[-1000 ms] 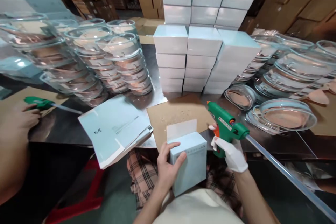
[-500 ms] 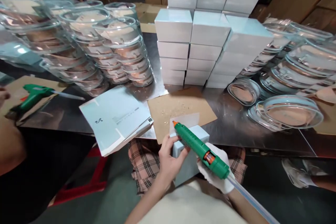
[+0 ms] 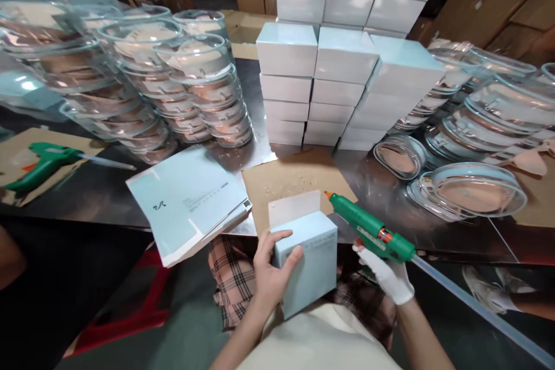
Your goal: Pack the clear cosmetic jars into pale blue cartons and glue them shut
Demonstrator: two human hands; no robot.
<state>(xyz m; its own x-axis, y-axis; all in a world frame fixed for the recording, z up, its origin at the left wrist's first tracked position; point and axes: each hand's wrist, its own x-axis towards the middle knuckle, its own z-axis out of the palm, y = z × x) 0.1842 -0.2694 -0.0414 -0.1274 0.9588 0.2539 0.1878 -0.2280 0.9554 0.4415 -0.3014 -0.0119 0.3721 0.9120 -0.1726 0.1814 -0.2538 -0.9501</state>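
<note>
My left hand (image 3: 273,266) grips a light blue cardboard box (image 3: 310,269), thumb on the near face and fingers over its top left edge. A white flap (image 3: 295,208) stands up at the box's far edge. In its white glove, my right hand (image 3: 385,272) is closed around the handle of a green glue gun (image 3: 368,222). The gun's orange nozzle points up and left, to the right of the flap and apart from it. A long clear glue stick (image 3: 477,306) trails from its rear. Beyond the box lies a brown cardboard sheet (image 3: 299,173) with small glue specks.
Flat blue box blanks (image 3: 191,196) lie stacked on the left. White boxes (image 3: 286,58) are piled behind, between stacks of clear round containers (image 3: 203,92) and more containers (image 3: 481,191). Another green glue gun (image 3: 43,165) rests on cardboard at far left, near a person's arm (image 3: 11,257).
My right hand has drawn the glue gun to the right, away from the flap. The box now shows more of its front, still in my left hand. The neighbour's hand has left the far-left glue gun's side.
</note>
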